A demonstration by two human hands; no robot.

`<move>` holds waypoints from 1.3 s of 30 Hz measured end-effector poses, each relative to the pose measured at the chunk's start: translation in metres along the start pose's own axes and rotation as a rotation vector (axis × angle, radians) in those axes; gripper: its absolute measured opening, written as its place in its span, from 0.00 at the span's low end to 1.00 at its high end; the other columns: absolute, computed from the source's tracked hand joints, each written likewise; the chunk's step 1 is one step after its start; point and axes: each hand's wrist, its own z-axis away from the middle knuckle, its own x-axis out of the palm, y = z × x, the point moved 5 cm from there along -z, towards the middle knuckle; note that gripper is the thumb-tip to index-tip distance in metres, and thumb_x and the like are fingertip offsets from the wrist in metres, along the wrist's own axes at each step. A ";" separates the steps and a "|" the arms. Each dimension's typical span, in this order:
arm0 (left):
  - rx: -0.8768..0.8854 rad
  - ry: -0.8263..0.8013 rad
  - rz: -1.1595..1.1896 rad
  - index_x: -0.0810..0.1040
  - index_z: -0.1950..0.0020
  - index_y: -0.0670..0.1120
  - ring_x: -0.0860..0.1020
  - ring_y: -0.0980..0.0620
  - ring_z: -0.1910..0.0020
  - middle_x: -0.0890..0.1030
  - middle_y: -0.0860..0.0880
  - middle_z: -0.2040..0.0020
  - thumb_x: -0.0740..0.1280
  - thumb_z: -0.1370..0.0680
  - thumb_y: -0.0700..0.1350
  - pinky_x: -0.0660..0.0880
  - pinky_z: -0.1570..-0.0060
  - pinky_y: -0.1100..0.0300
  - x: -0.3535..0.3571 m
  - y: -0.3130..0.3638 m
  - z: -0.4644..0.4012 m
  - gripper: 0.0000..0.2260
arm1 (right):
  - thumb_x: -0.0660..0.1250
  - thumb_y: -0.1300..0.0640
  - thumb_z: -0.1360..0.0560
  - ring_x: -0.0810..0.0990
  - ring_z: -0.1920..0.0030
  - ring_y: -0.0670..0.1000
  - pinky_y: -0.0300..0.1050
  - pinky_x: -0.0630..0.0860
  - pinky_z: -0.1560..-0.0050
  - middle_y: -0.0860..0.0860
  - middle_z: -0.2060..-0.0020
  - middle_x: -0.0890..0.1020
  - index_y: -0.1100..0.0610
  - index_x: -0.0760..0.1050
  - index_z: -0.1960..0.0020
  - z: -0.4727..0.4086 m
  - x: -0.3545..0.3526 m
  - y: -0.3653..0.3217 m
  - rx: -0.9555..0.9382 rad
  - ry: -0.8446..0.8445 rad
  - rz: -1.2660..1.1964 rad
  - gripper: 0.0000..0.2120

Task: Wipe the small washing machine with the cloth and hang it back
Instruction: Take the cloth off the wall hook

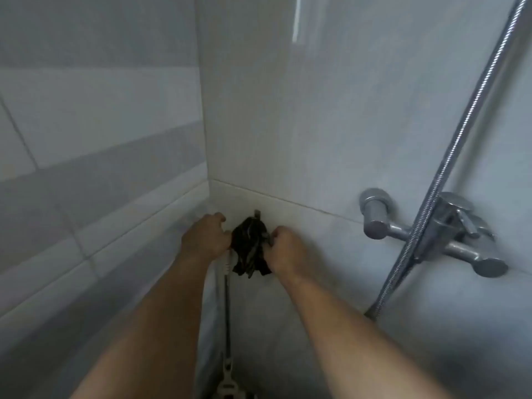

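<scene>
A dark, bunched cloth [249,249] hangs from a small metal hook [257,213] on the tiled wall near the corner. My left hand [207,237] grips the cloth's left edge with closed fingers. My right hand [285,245] pinches its right edge. Both forearms reach up from the bottom of the view. The washing machine is not in view.
A chrome shower mixer tap [431,234] juts from the wall at the right, with a ribbed metal hose [460,133] running diagonally up past it. A thin pole with a white fitting [227,300] stands below the cloth. Grey tiled walls meet in a corner [205,156].
</scene>
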 end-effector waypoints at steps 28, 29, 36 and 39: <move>-0.204 -0.453 0.932 0.82 0.43 0.42 0.84 0.45 0.46 0.85 0.44 0.47 0.71 0.28 0.62 0.77 0.42 0.49 0.131 -0.005 0.139 0.25 | 0.70 0.49 0.29 0.86 0.55 0.50 0.46 0.84 0.52 0.47 0.56 0.88 0.48 0.86 0.54 0.089 0.034 0.069 0.095 -0.028 -0.358 0.08; -0.220 -0.499 0.949 0.83 0.41 0.44 0.84 0.44 0.45 0.85 0.43 0.45 0.73 0.29 0.62 0.77 0.41 0.48 0.161 -0.015 0.159 0.26 | 0.71 0.50 0.28 0.85 0.54 0.51 0.46 0.83 0.52 0.48 0.55 0.88 0.49 0.86 0.53 0.101 0.053 0.089 0.108 -0.068 -0.344 0.07; -0.574 -0.772 1.043 0.78 0.34 0.40 0.80 0.39 0.38 0.82 0.39 0.38 0.69 0.22 0.46 0.71 0.32 0.42 0.350 -0.098 0.291 0.18 | 0.70 0.58 0.25 0.81 0.38 0.56 0.43 0.76 0.38 0.54 0.36 0.82 0.51 0.78 0.31 0.207 0.186 0.269 0.182 -0.373 -0.194 0.22; -0.676 -0.789 1.102 0.79 0.36 0.40 0.80 0.38 0.38 0.83 0.38 0.40 0.66 0.20 0.47 0.71 0.32 0.42 0.395 -0.095 0.357 0.16 | 0.71 0.55 0.24 0.81 0.37 0.58 0.41 0.74 0.39 0.57 0.36 0.82 0.54 0.74 0.27 0.287 0.216 0.355 0.321 -0.303 -0.350 0.26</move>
